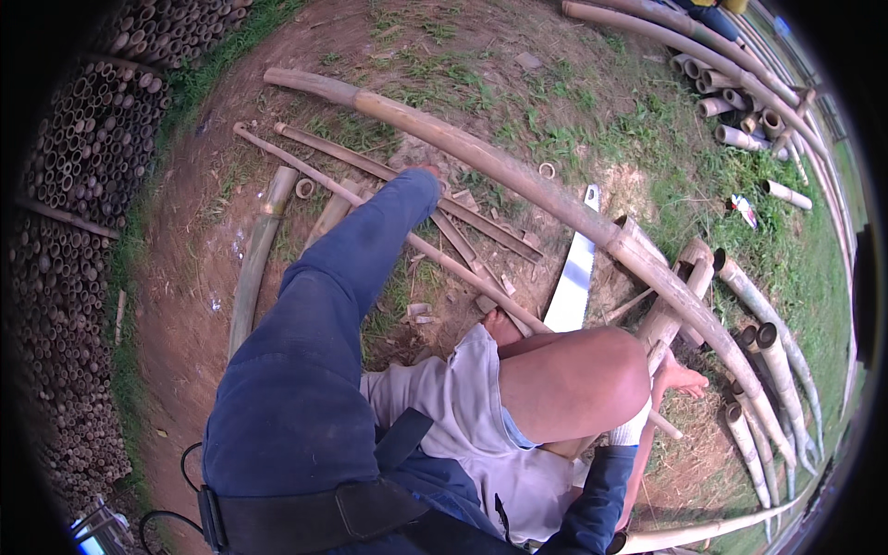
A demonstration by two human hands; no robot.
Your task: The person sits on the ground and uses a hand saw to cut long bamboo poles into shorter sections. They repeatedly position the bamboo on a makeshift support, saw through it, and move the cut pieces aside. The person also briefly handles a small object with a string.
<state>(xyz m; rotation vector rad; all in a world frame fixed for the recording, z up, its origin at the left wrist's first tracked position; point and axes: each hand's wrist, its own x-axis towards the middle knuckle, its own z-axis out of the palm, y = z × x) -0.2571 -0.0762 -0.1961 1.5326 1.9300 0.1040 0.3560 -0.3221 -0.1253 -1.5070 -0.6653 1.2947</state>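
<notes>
My left arm, in a dark blue sleeve (361,240), reaches forward over the ground. Only a sliver of my left hand (431,170) shows past the cuff, beside a split bamboo strip (490,225); its fingers are hidden. Low at the right, my right hand (633,422) shows as a patch of white glove by my bent knee, its fingers out of sight. Under the left forearm lies a thin bamboo pole (462,264) running toward my legs. A handsaw (573,268) with a broad, shiny blade rests on the ground ahead of my knee.
A long thick bamboo pole (462,148) crosses in front of me. Cut culms (772,342) lie at the right, with short tubes (731,97) beyond. Stacked bamboo (83,157) lines the left. Another person (712,17) is partly visible at the far right.
</notes>
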